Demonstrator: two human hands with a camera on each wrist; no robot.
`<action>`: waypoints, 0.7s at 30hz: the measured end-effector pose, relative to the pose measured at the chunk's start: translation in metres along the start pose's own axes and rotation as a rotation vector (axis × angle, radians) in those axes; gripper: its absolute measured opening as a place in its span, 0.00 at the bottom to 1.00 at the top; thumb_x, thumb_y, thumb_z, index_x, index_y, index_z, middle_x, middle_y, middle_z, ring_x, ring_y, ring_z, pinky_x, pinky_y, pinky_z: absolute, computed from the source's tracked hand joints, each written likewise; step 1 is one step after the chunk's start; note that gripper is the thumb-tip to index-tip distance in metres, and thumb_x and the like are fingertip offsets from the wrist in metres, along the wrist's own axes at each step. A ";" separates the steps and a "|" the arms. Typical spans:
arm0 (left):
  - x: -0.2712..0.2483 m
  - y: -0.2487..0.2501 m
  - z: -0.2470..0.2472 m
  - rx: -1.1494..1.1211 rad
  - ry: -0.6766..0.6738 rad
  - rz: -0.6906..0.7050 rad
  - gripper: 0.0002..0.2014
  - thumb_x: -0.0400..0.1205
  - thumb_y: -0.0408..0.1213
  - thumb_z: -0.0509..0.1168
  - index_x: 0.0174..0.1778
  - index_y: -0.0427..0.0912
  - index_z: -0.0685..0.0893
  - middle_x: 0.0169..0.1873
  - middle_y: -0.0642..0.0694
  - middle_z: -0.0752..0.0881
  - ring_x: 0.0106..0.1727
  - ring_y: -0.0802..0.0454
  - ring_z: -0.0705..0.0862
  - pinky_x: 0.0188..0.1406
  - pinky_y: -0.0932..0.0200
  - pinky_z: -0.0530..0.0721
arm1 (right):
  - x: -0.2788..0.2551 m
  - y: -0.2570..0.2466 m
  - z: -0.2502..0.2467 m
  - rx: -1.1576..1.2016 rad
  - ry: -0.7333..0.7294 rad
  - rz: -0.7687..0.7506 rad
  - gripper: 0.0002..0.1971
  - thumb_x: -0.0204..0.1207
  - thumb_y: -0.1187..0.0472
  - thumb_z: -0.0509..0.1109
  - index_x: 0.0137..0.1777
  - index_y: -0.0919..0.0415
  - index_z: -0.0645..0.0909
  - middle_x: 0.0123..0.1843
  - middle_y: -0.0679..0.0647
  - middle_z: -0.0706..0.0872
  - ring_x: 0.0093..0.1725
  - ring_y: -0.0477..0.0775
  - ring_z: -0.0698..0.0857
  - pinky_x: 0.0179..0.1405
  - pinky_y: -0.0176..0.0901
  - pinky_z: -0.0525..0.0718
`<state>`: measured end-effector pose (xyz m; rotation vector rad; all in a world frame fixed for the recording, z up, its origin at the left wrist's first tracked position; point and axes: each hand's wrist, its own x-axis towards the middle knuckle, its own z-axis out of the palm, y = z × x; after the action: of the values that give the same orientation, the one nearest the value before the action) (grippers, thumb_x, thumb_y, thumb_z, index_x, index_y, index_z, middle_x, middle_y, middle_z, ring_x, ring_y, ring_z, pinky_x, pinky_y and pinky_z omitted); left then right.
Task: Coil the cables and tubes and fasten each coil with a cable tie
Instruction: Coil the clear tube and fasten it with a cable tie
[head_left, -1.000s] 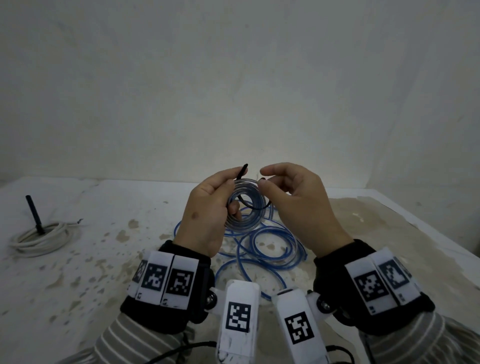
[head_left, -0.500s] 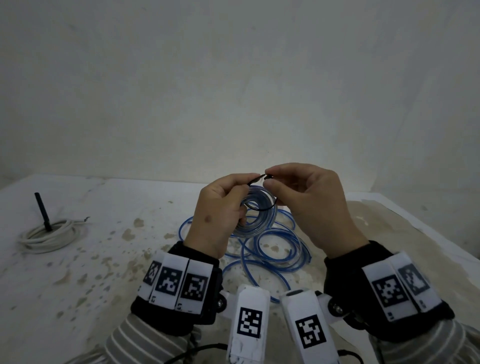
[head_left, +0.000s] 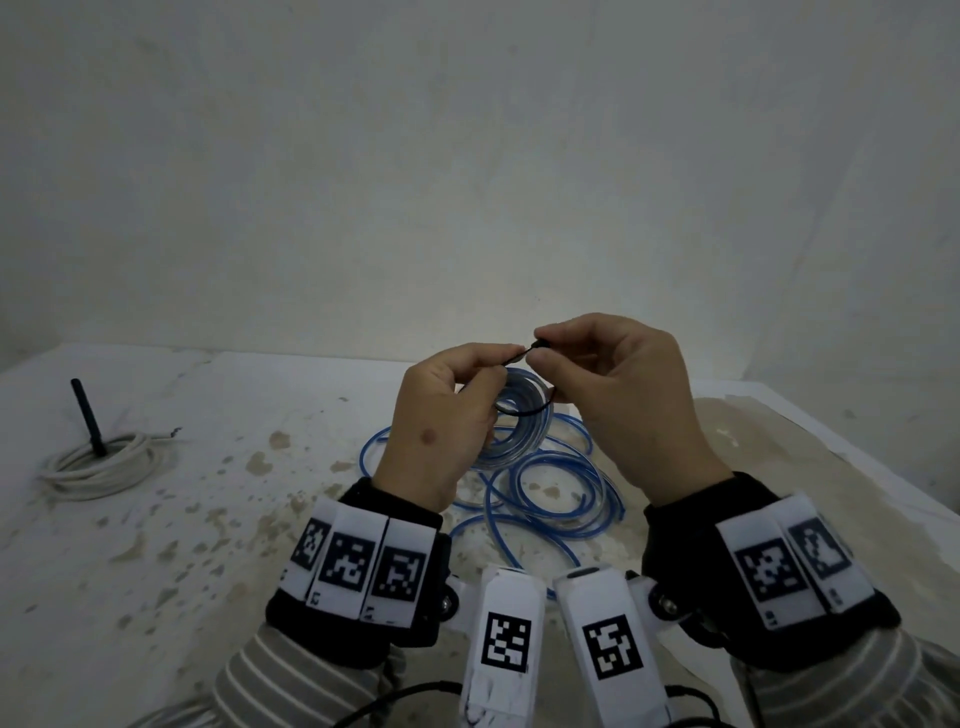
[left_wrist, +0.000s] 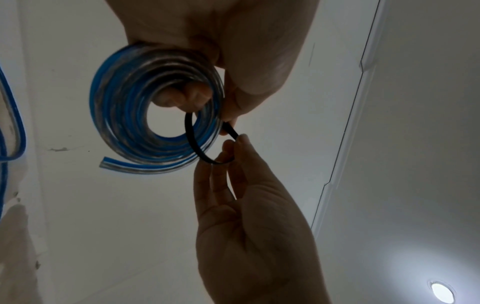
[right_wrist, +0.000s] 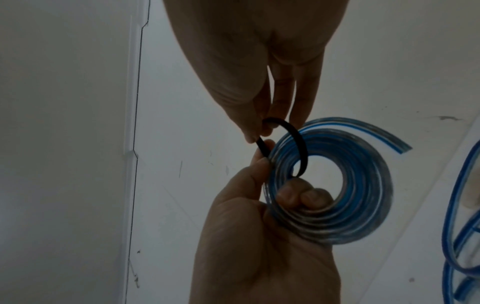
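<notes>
Cable tie now looped closed.

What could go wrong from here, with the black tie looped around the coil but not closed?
The left hand holds the tube coil on one side only, so turns may spring apart. The cable tie is loose, so it may close on only some of the turns. If the right hand loses its fingertip pinch, the tie may slip out.

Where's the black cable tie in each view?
Head: black cable tie centre, looped over the coil between both hands.
Left wrist: centre, crossing the coil's lower right.
Right wrist: centre, crossing the coil's upper left.
Shared landmark: blue-and-clear tube coil.
</notes>
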<state>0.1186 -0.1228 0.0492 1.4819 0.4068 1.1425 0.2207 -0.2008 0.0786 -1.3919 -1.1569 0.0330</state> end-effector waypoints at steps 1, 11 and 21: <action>0.000 0.000 0.000 0.013 -0.002 0.014 0.15 0.80 0.26 0.60 0.40 0.51 0.87 0.18 0.58 0.80 0.19 0.58 0.72 0.24 0.61 0.73 | 0.001 0.000 -0.001 0.001 -0.010 0.011 0.06 0.69 0.67 0.76 0.41 0.55 0.86 0.38 0.52 0.90 0.39 0.53 0.89 0.45 0.54 0.89; 0.000 0.001 -0.003 0.011 -0.066 0.012 0.09 0.79 0.26 0.63 0.45 0.43 0.86 0.28 0.47 0.82 0.18 0.58 0.71 0.23 0.62 0.71 | 0.001 -0.004 -0.003 0.019 -0.143 0.093 0.10 0.67 0.68 0.77 0.46 0.57 0.83 0.38 0.57 0.88 0.34 0.59 0.88 0.39 0.55 0.90; 0.001 -0.002 -0.002 -0.028 -0.080 -0.065 0.07 0.79 0.24 0.62 0.41 0.38 0.82 0.28 0.41 0.82 0.17 0.54 0.68 0.22 0.60 0.68 | 0.007 -0.008 -0.005 -0.083 -0.222 0.001 0.06 0.72 0.67 0.73 0.37 0.56 0.84 0.32 0.48 0.86 0.31 0.46 0.85 0.33 0.42 0.88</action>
<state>0.1179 -0.1201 0.0477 1.4742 0.3799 1.0306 0.2231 -0.2019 0.0900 -1.4894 -1.3540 0.1443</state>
